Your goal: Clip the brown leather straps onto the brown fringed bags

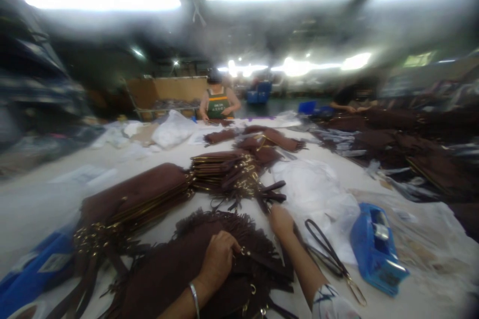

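Note:
Brown fringed leather pieces (168, 269) with gold clasps lie in a heap right in front of me. My left hand (220, 254), a silver bangle at its wrist, is closed over this heap beside a gold clasp; what its fingers pinch is too small to name. Farther right, my right hand (281, 222) is closed around a brown strap (264, 204) near the stacked pouches. Those brown pouches (213, 169) with gold zips and chain hardware lie just beyond my hands. Another stack of pouches (138, 192) sits at the left.
A blue tape dispenser (377, 249) stands at the right, near a loose wrist strap (329, 249) and white plastic bags (314, 189). Another blue dispenser (41, 264) is at lower left. A person in a green apron (219, 102) works across the table; another is at far right.

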Tool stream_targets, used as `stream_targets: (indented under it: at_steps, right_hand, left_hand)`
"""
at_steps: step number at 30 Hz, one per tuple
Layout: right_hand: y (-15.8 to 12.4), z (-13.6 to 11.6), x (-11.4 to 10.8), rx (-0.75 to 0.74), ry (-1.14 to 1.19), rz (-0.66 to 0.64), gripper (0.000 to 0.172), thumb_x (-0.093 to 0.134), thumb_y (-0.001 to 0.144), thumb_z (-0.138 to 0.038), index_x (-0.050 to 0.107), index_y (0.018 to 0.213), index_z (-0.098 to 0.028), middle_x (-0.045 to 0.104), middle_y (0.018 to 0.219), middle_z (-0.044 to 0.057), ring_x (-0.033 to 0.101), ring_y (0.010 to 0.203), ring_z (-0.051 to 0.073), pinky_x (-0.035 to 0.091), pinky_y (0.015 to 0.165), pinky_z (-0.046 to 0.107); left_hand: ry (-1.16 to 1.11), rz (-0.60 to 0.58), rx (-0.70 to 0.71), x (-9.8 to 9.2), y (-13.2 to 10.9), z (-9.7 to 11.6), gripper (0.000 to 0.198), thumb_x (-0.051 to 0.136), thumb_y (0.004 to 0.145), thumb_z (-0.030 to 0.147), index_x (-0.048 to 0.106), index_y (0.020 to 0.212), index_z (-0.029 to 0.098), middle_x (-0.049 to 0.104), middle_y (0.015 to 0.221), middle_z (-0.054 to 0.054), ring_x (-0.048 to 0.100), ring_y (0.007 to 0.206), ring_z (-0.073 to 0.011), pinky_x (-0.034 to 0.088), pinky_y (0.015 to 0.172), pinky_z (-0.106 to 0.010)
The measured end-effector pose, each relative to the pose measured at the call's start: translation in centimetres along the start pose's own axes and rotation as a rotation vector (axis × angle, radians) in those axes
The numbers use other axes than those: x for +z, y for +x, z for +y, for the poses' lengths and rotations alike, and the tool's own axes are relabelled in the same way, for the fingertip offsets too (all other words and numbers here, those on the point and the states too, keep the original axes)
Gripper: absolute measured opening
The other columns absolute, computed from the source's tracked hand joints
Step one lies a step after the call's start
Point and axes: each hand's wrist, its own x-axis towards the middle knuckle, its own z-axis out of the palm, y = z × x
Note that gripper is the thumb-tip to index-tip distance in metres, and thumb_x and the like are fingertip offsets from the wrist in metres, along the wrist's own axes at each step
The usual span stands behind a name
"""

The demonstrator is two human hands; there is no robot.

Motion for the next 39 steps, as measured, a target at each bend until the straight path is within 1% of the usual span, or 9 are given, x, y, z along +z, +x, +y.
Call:
stream_targets:
  at_steps: [6,13,16,18,22,26,29,32,39]
  right_hand:
    - [-0.6,2.2,-1.6,0.028,0.202,0.113,0.036,0.040,0.093,-0.039,0.065,0.107,-0.019,0.070,0.088,0.013,0.064,0.090,0.027,0.044,0.080,0.038]
    - [-3.4,2.3,-7.2,0.042,0.746,0.263,0.054,0.017,0.096,-0.054,0.052,0.115,-0.018,0.061,0.079,0.002,0.060,0.068,0.013,0.049,0.066,0.026]
    - [-6.1,1.4,-10.0,0.013,1.137,0.106,0.049,0.040,0.090,-0.058,0.051,0.117,-0.019,0.047,0.061,-0.007,0.040,0.044,0.008,0.038,0.044,0.020]
    - [-8.1,0.6,-10.7,-0.025,1.114,-0.073,0.044,0.050,0.086,-0.055,0.054,0.112,-0.020,0.044,0.056,-0.009,0.035,0.041,0.008,0.031,0.040,0.019]
    - [-11.5,-1.2,-8.0,-0.212,0.816,-0.232,0.036,0.043,0.091,-0.048,0.065,0.096,-0.019,0.056,0.064,-0.002,0.050,0.056,0.012,0.042,0.055,0.023]
    - [-13.4,-2.2,-3.7,-0.295,0.780,-0.286,0.042,0.032,0.094,-0.037,0.059,0.123,-0.023,0.065,0.079,0.002,0.059,0.066,0.017,0.050,0.062,0.027]
    - [-14.0,-2.4,-1.7,-0.383,0.618,-0.090,0.044,0.032,0.091,-0.024,0.056,0.128,-0.023,0.066,0.099,0.008,0.063,0.090,0.020,0.052,0.082,0.032]
    - [-14.3,-2.2,-0.8,-0.449,0.417,0.024,0.051,0.030,0.089,-0.013,0.049,0.136,-0.022,0.062,0.104,0.011,0.062,0.094,0.020,0.053,0.083,0.033]
    - [-14.8,-1.8,-0.3,-0.487,0.279,0.014,0.044,0.033,0.095,-0.020,0.042,0.138,-0.021,0.061,0.121,0.011,0.061,0.108,0.020,0.053,0.089,0.031]
  left_hand:
    - [0.171,-0.015,0.083,-0.1,-0.8,1.7,0.036,0.053,0.080,0.014,0.058,0.114,0.024,0.056,0.114,-0.007,0.047,0.108,-0.0253,0.036,0.091,-0.041]
    - [0.092,0.060,-0.239,1.5,1.8,1.0,0.007,0.057,0.082,0.021,0.059,0.076,0.019,0.061,0.080,-0.004,0.056,0.084,-0.0203,0.040,0.079,-0.032]
    - [0.001,0.121,-0.393,1.7,3.0,-0.3,0.014,0.058,0.083,0.026,0.059,0.096,0.020,0.061,0.074,0.000,0.059,0.073,-0.0174,0.042,0.070,-0.028]
    - [-0.005,0.170,-0.432,1.6,3.1,-0.6,0.027,0.056,0.083,0.023,0.054,0.110,0.019,0.064,0.092,-0.003,0.061,0.081,-0.0175,0.044,0.074,-0.029]
    - [-0.038,0.272,-0.259,1.5,2.0,0.4,0.021,0.045,0.087,0.014,0.058,0.101,0.020,0.050,0.127,-0.008,0.053,0.110,-0.0191,0.041,0.094,-0.032]
    - [-0.249,0.048,0.028,1.5,1.2,1.4,0.021,0.041,0.093,0.023,0.062,0.092,0.020,0.063,0.100,-0.005,0.056,0.099,-0.0197,0.042,0.091,-0.032]
    - [-0.405,-0.090,-0.032,1.3,1.4,1.4,0.031,0.037,0.096,0.033,0.063,0.089,0.018,0.066,0.087,-0.003,0.058,0.083,-0.0172,0.045,0.079,-0.027]
    - [-0.424,-0.098,-0.074,1.2,1.8,1.2,0.041,0.034,0.097,0.041,0.063,0.081,0.017,0.066,0.078,-0.002,0.058,0.076,-0.0168,0.044,0.072,-0.025]
    - [-0.468,-0.142,-0.049,1.5,1.9,1.0,0.022,0.048,0.089,0.030,0.067,0.088,0.018,0.070,0.090,-0.003,0.062,0.086,-0.0176,0.044,0.079,-0.025]
